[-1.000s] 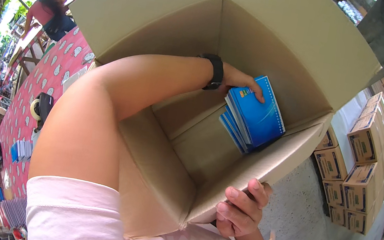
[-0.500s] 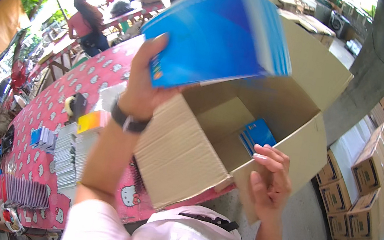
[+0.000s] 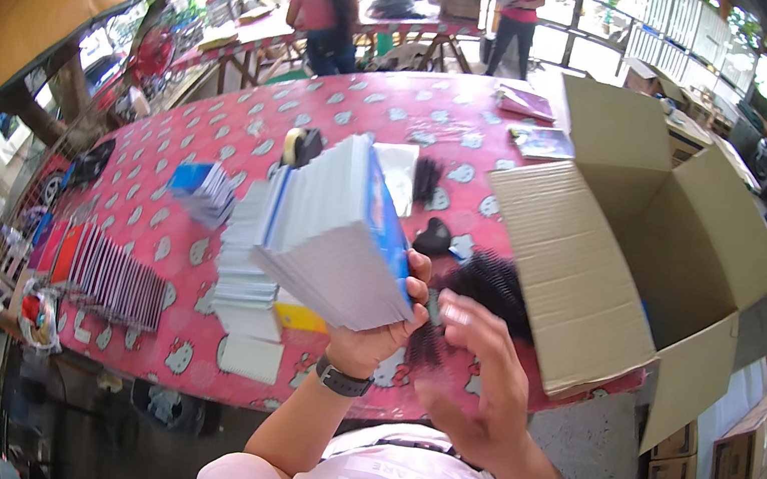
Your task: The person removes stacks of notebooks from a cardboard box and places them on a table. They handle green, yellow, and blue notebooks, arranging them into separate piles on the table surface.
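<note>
My left hand [image 3: 378, 330], with a dark watch band on its wrist, grips a thick stack of blue-covered booklets [image 3: 339, 232] from its near right side. The stack is tilted above the table, its white page edges facing me. My right hand [image 3: 486, 384] is just right of the stack, apart from it, fingers spread and slightly blurred. Below and left of the held stack lie rows of white-edged booklets [image 3: 242, 267], with a yellow cover [image 3: 300, 315] at their near end. To the right stands an open cardboard box [image 3: 566, 270]; its bottom is mostly hidden.
A pink patterned cloth covers the table [image 3: 189, 309]. On it are purple-edged booklets [image 3: 119, 276], a small blue stack [image 3: 202, 189], a tape roll [image 3: 301, 147] and black plastic combs [image 3: 492, 288]. Sealed cartons [image 3: 742, 462] stand at right. Several people in pink work behind.
The blue stack has come down from above the box and turned, so its page edges face me. My right hand has left the box flap. The view has swung left.
</note>
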{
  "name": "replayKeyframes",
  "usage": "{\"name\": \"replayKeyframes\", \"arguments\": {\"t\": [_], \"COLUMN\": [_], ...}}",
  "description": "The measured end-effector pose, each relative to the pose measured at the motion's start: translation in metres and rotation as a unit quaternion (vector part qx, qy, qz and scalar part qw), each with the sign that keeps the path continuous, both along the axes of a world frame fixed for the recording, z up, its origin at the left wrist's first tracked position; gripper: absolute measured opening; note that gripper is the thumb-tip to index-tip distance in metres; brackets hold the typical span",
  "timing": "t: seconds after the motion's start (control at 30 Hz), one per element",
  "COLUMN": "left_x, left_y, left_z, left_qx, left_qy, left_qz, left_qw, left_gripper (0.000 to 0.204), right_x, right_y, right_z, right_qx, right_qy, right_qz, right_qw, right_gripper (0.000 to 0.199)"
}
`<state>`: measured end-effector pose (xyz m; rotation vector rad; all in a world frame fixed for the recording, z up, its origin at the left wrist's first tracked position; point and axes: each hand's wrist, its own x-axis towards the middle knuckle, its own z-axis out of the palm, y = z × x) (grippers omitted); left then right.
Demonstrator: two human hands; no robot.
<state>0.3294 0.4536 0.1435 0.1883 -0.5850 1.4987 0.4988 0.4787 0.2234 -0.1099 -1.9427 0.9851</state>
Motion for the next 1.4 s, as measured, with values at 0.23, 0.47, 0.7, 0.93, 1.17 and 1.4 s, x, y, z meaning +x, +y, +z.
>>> {"name": "replayKeyframes", "arguments": {"t": [0.23,0.47,0.7,0.93,1.17,1.4], "left_x": [-0.041,-0.065,-0.08,-0.085,-0.102,-0.104], "left_y": [-0.09,-0.137,-0.16,-0.162,-0.173,-0.176], "left_z": [-0.034,-0.061,-0.068,-0.076,-0.098,-0.105], "left_qx": [-0.307,-0.39,-0.391,-0.434,-0.43,-0.401], "left_qy": [0.278,0.316,0.31,0.295,0.252,0.289], "left_qz": [0.26,0.265,0.232,0.275,0.233,0.228], "left_qw": [0.872,0.824,0.835,0.806,0.835,0.839], "left_gripper": [0.069,0.068,0.064,0.058,0.048,0.048], "right_x": [-0.1,-0.148,-0.163,-0.156,-0.133,-0.116], "right_y": [-0.026,-0.061,-0.07,-0.075,-0.059,-0.036], "right_z": [-0.087,-0.126,-0.132,-0.142,-0.147,-0.147], "right_qx": [-0.289,-0.41,-0.453,-0.452,-0.456,-0.464], "right_qy": [0.025,0.046,0.042,0.054,-0.002,-0.058], "right_qz": [0.047,0.05,0.064,0.035,0.026,0.059], "right_qw": [0.956,0.909,0.888,0.89,0.889,0.882], "right_gripper": [0.087,0.078,0.059,0.046,0.043,0.043]}}
